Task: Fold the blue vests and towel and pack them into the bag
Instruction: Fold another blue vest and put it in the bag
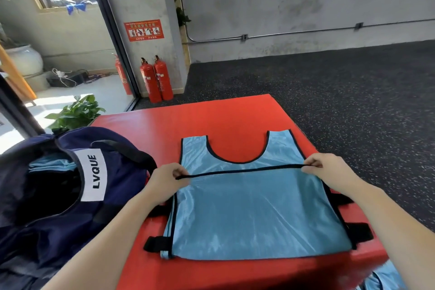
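A light blue vest (254, 214) with black trim lies on the red padded block (211, 120), its lower half folded up over the chest. My left hand (166, 180) pinches the left end of the black hem. My right hand (327, 168) pinches the right end, and the hem is stretched taut between them just below the neckline. The navy bag (54, 195) with a white "LVQUE" label stands open at the left, with folded blue fabric (53, 165) inside it. More blue fabric (386, 278) shows at the bottom right edge.
Two red fire extinguishers (156, 79) stand by the pillar behind the block. A green plant (77, 112) sits past the bag at the left. Dark speckled floor (341, 101) spreads to the right and behind.
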The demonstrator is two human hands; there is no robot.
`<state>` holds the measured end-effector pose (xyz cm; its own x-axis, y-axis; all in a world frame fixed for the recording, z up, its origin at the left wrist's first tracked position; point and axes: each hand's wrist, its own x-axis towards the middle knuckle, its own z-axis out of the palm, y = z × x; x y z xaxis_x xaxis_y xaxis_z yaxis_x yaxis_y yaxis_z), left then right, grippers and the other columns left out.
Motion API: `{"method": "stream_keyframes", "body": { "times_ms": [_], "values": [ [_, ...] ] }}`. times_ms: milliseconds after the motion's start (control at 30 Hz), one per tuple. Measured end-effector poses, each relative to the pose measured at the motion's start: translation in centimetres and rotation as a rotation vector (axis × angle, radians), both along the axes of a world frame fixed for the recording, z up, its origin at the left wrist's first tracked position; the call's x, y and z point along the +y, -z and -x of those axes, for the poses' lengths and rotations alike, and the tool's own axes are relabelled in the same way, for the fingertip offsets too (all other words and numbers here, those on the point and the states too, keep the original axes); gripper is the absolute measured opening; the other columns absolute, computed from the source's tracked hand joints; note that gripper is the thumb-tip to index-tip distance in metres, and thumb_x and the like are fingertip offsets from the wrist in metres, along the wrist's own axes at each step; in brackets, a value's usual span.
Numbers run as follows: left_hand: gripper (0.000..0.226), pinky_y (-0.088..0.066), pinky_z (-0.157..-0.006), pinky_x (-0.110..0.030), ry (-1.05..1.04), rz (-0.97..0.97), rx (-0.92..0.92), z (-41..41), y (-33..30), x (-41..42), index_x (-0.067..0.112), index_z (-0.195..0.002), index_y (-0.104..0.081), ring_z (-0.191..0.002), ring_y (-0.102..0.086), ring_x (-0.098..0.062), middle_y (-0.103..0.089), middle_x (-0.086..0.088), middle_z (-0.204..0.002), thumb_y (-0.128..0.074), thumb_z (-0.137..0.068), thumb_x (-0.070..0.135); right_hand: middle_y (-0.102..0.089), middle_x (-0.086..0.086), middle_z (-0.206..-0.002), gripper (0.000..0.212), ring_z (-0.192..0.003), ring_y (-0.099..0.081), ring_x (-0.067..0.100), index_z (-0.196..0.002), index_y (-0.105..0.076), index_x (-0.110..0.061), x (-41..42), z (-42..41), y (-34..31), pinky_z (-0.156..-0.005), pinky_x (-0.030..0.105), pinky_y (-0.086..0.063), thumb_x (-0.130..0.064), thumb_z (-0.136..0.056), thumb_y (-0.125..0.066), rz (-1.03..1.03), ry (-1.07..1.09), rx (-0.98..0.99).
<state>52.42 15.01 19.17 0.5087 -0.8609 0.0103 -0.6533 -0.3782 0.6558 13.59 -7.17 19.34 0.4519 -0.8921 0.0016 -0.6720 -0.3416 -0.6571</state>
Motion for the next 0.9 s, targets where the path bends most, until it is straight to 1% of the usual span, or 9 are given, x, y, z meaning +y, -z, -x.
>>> {"method": "stream_keyframes", "body": {
  "times_ms": [133, 200, 300, 367, 467, 533, 600, 733, 900],
  "values": [
    [0.009, -0.041, -0.057, -0.010, -0.033, 0.102, 0.073, -1.7, -2.7, -1.2, 0.031, -0.074, -0.075, -0.060, -0.056, 0.002, -0.068, 0.017, -0.063, -0.082, -0.079, 0.030, -0.074, -0.011, -0.085, 0.009, -0.087, -0.066, 0.005, -0.082, -0.075, -0.031, -1.7, -0.6, -2.1, -0.080, 0.028, -0.048, -0.026, -0.082, -0.082, 0.021, 0.043, -0.151],
    [0.011, -0.042, -0.061, -0.017, -0.080, 0.211, 0.142, -2.1, -4.0, -2.9, 0.030, -0.076, -0.075, -0.062, -0.055, -0.002, -0.067, 0.015, -0.061, -0.083, -0.080, 0.026, -0.075, -0.010, -0.087, 0.008, -0.088, -0.067, 0.006, -0.087, -0.076, -0.029, -3.2, -1.5, -2.7, -0.084, 0.030, -0.050, -0.024, -0.083, -0.081, 0.047, 0.076, -0.236],
    [0.011, -0.042, -0.064, -0.019, -0.138, 0.243, 0.075, -2.5, -4.0, -6.3, 0.027, -0.079, -0.071, -0.071, -0.059, -0.010, -0.066, 0.011, -0.072, -0.080, -0.083, 0.022, -0.075, -0.002, -0.100, 0.018, -0.094, -0.068, 0.013, -0.103, -0.074, -0.019, -5.4, -3.5, -2.1, -0.090, 0.029, -0.050, -0.012, -0.087, -0.076, 0.043, 0.110, -0.332],
    [0.008, -0.043, -0.067, -0.017, -0.169, 0.208, 0.064, -3.1, -2.5, -8.0, 0.023, -0.090, -0.071, -0.085, -0.064, -0.017, -0.069, 0.005, -0.085, -0.076, -0.086, 0.018, -0.074, 0.004, -0.106, 0.024, -0.096, -0.067, 0.018, -0.110, -0.072, -0.014, -6.5, -4.6, -0.4, -0.092, 0.029, -0.048, -0.009, -0.087, -0.075, 0.028, 0.115, -0.288],
    [0.028, -0.046, -0.083, -0.025, -0.132, 0.016, 0.000, -3.4, 0.6, -8.3, 0.017, -0.117, -0.067, -0.102, -0.063, -0.021, -0.069, -0.003, -0.111, -0.072, -0.090, 0.022, -0.070, 0.002, -0.102, 0.023, -0.095, -0.064, 0.017, -0.110, -0.072, -0.016, -6.7, -5.2, 2.3, -0.090, 0.028, -0.046, -0.017, -0.088, -0.076, 0.007, 0.104, -0.088],
    [0.039, -0.043, -0.096, -0.028, -0.121, -0.015, -0.050, -3.1, 2.2, -7.7, 0.013, -0.124, -0.065, -0.114, -0.061, -0.021, -0.067, -0.003, -0.120, -0.074, -0.089, 0.024, -0.069, -0.001, -0.099, 0.019, -0.092, -0.062, 0.015, -0.107, -0.072, -0.019, -6.7, -5.1, 3.2, -0.085, 0.025, -0.043, -0.020, -0.088, -0.076, 0.025, 0.097, -0.057],
    [0.040, -0.041, -0.100, -0.028, -0.124, 0.015, -0.052, -2.8, 3.2, -6.9, 0.012, -0.127, -0.065, -0.119, -0.060, -0.021, -0.067, -0.003, -0.124, -0.074, -0.089, 0.023, -0.070, -0.004, -0.096, 0.013, -0.088, -0.062, 0.011, -0.101, -0.072, -0.025, -6.5, -4.9, 3.2, -0.081, 0.024, -0.042, -0.022, -0.088, -0.075, 0.035, 0.084, -0.042],
    [0.031, -0.039, -0.088, -0.022, -0.100, 0.011, -0.087, -2.5, 3.2, -5.0, 0.017, -0.119, -0.068, -0.106, -0.061, -0.015, -0.070, 0.003, -0.112, -0.073, -0.089, 0.024, -0.069, -0.011, -0.087, 0.006, -0.086, -0.062, 0.007, -0.089, -0.072, -0.026, -5.5, -3.8, 2.6, -0.076, 0.027, -0.042, -0.028, -0.087, -0.077, 0.023, 0.058, 0.025],
    [0.011, -0.038, -0.070, -0.013, -0.111, 0.027, -0.079, -1.4, 2.7, -1.3, 0.029, -0.097, -0.071, -0.084, -0.063, -0.005, -0.070, 0.014, -0.089, -0.073, -0.088, 0.023, -0.074, -0.012, -0.074, 0.012, -0.082, -0.068, 0.007, -0.078, -0.075, -0.027, -3.3, -2.1, 2.2, -0.074, 0.025, -0.047, -0.036, -0.083, -0.080, -0.042, 0.024, 0.056]
  ]
}}
